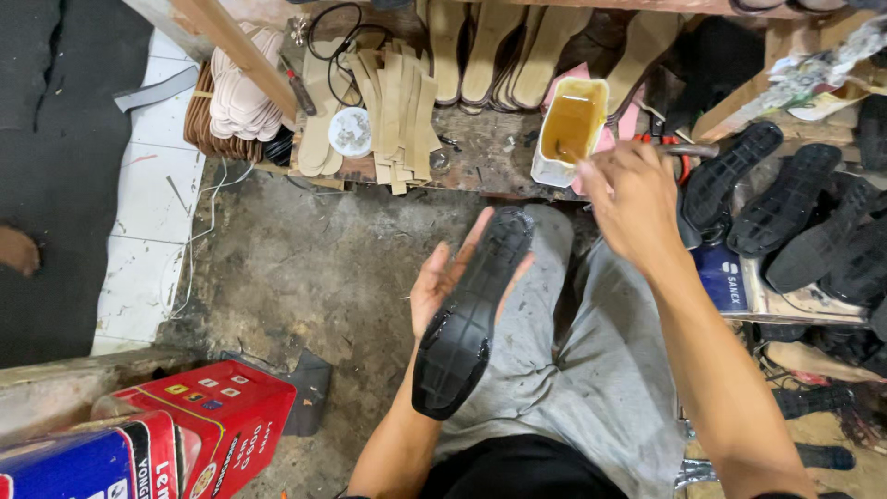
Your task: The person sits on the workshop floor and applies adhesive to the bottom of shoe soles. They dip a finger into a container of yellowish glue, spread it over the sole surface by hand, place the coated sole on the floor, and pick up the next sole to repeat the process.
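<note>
My left hand point(442, 280) lies palm up under a black rubber shoe sole point(471, 314), which rests tilted across its fingers over my lap. Part of the sole's surface looks wet and glossy. My right hand point(631, 199) is raised over a white tub of amber glue point(570, 125), its fingers pinched on a thin brush handle that dips into the tub; the brush tip is hidden in the glue.
Black soles point(785, 199) lie stacked at the right. Tan insoles and cut strips point(399, 106) sit on the low bench ahead. A red carton point(217, 420) stands at lower left on the dirty floor. White tiles point(152, 222) run along the left.
</note>
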Motion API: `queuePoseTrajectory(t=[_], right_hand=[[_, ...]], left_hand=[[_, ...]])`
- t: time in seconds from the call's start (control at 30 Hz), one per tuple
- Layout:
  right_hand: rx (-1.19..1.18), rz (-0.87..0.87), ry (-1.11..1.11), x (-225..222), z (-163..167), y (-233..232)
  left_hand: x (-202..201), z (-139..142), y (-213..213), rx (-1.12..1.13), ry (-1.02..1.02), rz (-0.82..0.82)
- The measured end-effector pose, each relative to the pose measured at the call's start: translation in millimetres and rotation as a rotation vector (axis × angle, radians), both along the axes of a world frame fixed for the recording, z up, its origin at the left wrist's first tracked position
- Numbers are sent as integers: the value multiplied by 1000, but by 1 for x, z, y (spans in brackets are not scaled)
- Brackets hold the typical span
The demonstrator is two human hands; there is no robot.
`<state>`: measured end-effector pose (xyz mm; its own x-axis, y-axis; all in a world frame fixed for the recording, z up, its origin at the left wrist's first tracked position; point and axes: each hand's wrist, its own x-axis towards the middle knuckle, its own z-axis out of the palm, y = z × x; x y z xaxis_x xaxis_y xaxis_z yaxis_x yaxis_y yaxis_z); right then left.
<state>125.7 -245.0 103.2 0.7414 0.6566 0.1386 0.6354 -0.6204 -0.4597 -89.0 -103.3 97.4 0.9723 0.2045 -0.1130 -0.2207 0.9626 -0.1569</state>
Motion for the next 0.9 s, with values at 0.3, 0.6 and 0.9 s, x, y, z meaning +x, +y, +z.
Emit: queuePoseTrajectory(t=[0.3,0.6,0.9], right_hand=[[707,334,129,-80,23,-28],[600,242,-77,-107,17,-36],[461,377,-226,-120,20,-32]], left_hand=[[5,28,-12,86,-109,-83],[7,32,-18,197,-81,-76],[10,4,-9,-12,-308,-118]])
